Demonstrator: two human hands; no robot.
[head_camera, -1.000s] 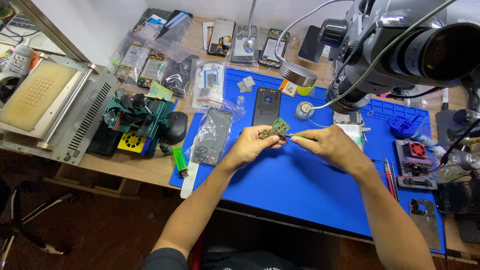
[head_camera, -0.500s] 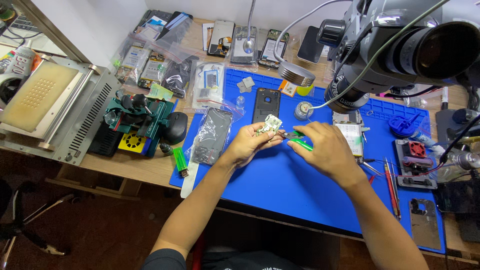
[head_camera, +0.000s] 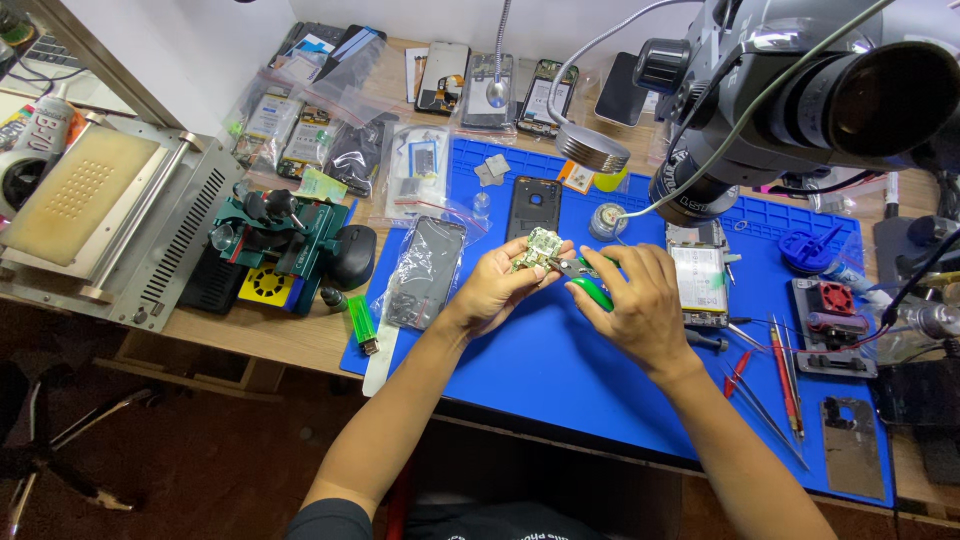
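Head view: left hand (head_camera: 495, 285) pinches small green circuit board (head_camera: 541, 248), fingers closed on its edges, held above blue mat (head_camera: 560, 380). Right hand (head_camera: 635, 305) closed around green-handled pliers (head_camera: 585, 283), tips touching board. Black phone shell (head_camera: 532, 207) just behind board; opened phone (head_camera: 698, 275) beside right hand; microscope (head_camera: 800, 95) overhead.

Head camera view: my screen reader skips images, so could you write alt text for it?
A person's left hand holds a small green circuit board above a blue work mat, while the right hand brings green-handled pliers to it. A microscope stands at upper right.
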